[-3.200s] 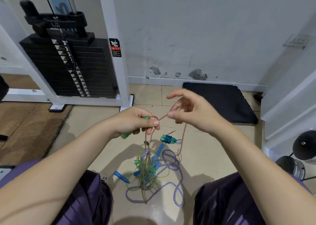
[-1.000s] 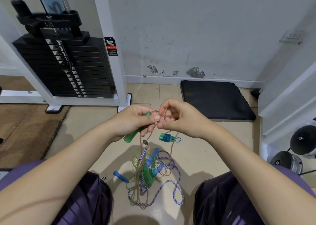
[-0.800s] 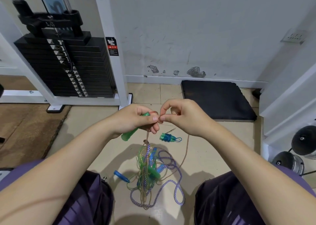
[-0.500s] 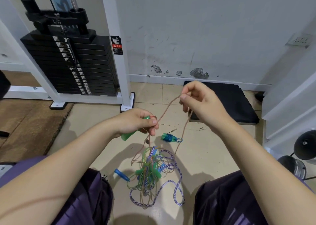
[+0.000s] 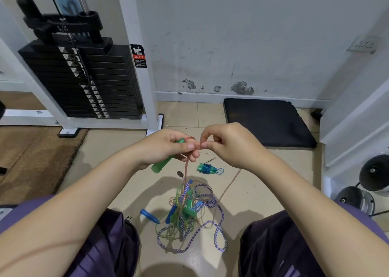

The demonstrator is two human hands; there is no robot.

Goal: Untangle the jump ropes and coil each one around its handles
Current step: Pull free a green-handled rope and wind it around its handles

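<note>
Since half a second ago the right hand (image 5: 229, 145) has dropped from its raised reach and come back beside the left hand (image 5: 166, 148), fingertips almost touching. Behind them a scuffed white wall (image 5: 242, 34) meets a beige tiled floor (image 5: 252, 192), with a black weight stack (image 5: 84, 81) in a white frame at left and a dark mat (image 5: 267, 123) at right. On the floor between the knees lies the tangle of jump ropes (image 5: 189, 215), a blue handle (image 5: 148, 214) at its left edge. One coiled rope (image 5: 208, 169) lies apart, nearer the wall. Left fingers are curled round a green handle (image 5: 163, 164); right fingers pinch the pink cord (image 5: 186, 169) hanging to the tangle. Dumbbells at far right are cut off.
</note>
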